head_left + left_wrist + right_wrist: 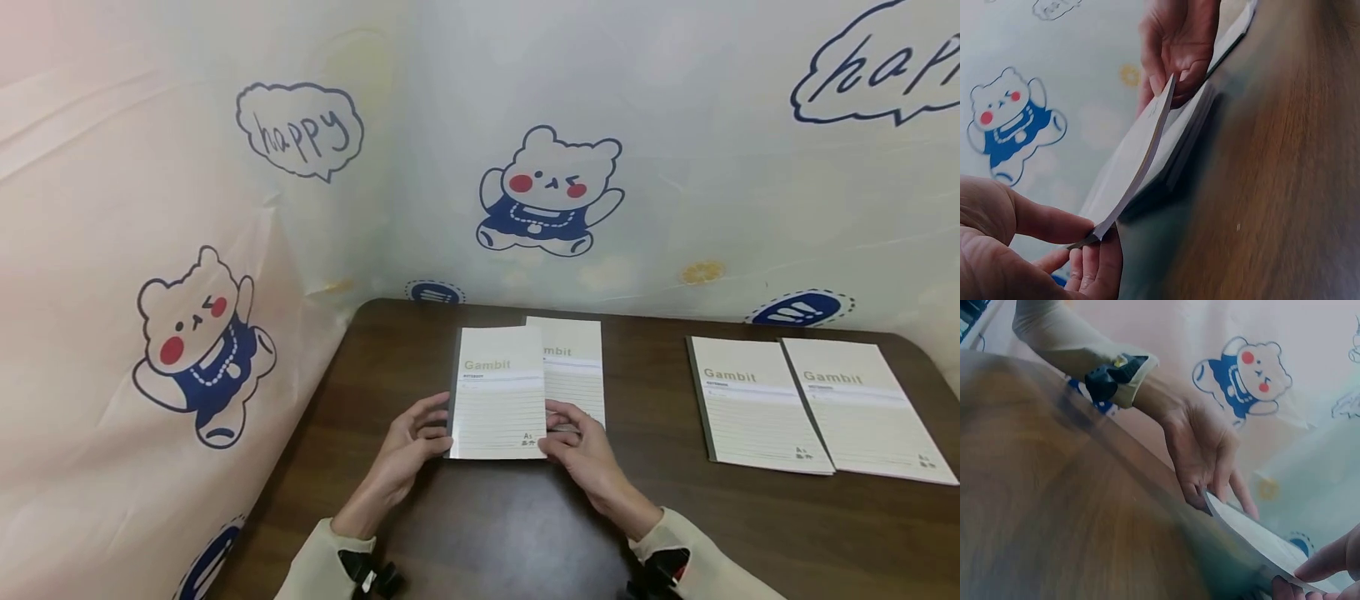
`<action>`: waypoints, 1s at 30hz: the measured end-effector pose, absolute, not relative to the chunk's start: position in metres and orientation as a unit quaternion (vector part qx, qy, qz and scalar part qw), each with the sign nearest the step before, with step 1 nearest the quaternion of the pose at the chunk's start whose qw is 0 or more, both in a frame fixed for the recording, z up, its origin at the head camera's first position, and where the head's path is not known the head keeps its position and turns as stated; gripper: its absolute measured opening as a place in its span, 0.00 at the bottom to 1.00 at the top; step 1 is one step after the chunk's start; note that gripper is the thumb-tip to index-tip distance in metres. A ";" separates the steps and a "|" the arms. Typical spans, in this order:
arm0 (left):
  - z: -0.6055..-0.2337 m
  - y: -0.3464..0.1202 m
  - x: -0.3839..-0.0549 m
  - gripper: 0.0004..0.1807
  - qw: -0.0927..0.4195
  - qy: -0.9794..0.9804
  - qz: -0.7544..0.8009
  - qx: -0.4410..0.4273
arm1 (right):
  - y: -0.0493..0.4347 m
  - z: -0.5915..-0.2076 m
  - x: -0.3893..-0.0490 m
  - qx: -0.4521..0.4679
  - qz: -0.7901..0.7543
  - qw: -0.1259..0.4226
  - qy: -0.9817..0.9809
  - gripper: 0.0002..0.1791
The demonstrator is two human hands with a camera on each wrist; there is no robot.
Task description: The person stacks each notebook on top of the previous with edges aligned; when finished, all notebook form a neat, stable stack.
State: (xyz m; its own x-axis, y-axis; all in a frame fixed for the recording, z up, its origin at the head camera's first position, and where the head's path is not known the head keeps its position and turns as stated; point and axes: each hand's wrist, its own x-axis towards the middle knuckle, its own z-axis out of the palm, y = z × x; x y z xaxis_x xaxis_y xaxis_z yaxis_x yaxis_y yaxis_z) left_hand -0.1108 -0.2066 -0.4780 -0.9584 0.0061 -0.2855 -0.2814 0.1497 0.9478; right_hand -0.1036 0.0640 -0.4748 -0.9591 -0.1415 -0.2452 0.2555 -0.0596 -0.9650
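In the head view, the left grip [405, 442] and right grip [588, 462] hold a notebook [498, 400] between them, overlapping a second notebook [581, 342]. Left wrist: thumb and fingers pinch its dark spine [1087, 239]. Right wrist: thumb above, fingers beneath the opposite edge.

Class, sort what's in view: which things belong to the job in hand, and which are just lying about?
Part of the job:
Left hand, right hand
Held notebook, pinched between them
Partly hidden notebook, probably

Lying about or background:
Two notebooks at the right, untouched, though possibly related
Table, the work surface
Bear-print sheet
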 end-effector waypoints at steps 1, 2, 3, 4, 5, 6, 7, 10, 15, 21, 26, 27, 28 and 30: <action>-0.479 -0.203 -0.113 0.37 0.113 0.750 0.646 -0.088 | 0.068 -0.475 -0.104 0.042 -0.722 0.133 0.678 0.33; -0.479 -0.200 -0.115 0.37 0.114 0.751 0.645 -0.085 | 0.071 -0.475 -0.105 0.044 -0.718 0.130 0.682 0.33; -0.480 -0.197 -0.117 0.38 0.113 0.751 0.645 -0.082 | 0.075 -0.475 -0.105 0.044 -0.715 0.128 0.686 0.33; -0.481 -0.195 -0.119 0.38 0.113 0.752 0.644 -0.080 | 0.078 -0.476 -0.106 0.044 -0.711 0.126 0.690 0.33; -0.482 -0.192 -0.122 0.38 0.114 0.752 0.644 -0.078 | 0.081 -0.476 -0.106 0.044 -0.709 0.126 0.693 0.33; -0.484 -0.189 -0.124 0.38 0.114 0.753 0.643 -0.075 | 0.085 -0.476 -0.107 0.043 -0.705 0.124 0.697 0.33; -0.485 -0.186 -0.127 0.38 0.115 0.756 0.641 -0.072 | 0.088 -0.477 -0.107 0.042 -0.702 0.121 0.700 0.33; -0.487 -0.177 -0.133 0.37 0.115 0.764 0.633 -0.058 | 0.097 -0.477 -0.109 0.036 -0.689 0.114 0.715 0.34; -0.490 -0.164 -0.141 0.37 0.121 0.772 0.622 -0.044 | 0.113 -0.479 -0.114 0.012 -0.659 0.100 0.746 0.34; -0.494 -0.150 -0.151 0.36 0.138 0.780 0.610 -0.024 | 0.130 -0.481 -0.121 0.019 -0.637 0.101 0.764 0.34; -0.496 -0.139 -0.160 0.36 0.143 0.792 0.593 -0.011 | 0.141 -0.483 -0.126 0.016 -0.619 0.094 0.779 0.33; -0.496 -0.137 -0.162 0.36 0.142 0.794 0.591 -0.009 | 0.142 -0.484 -0.127 0.014 -0.615 0.091 0.783 0.33; -0.496 -0.136 -0.164 0.36 0.143 0.795 0.590 -0.010 | 0.144 -0.485 -0.128 0.011 -0.608 0.090 0.789 0.33; -0.497 -0.132 -0.166 0.36 0.143 0.797 0.587 -0.010 | 0.147 -0.486 -0.131 0.010 -0.596 0.088 0.798 0.32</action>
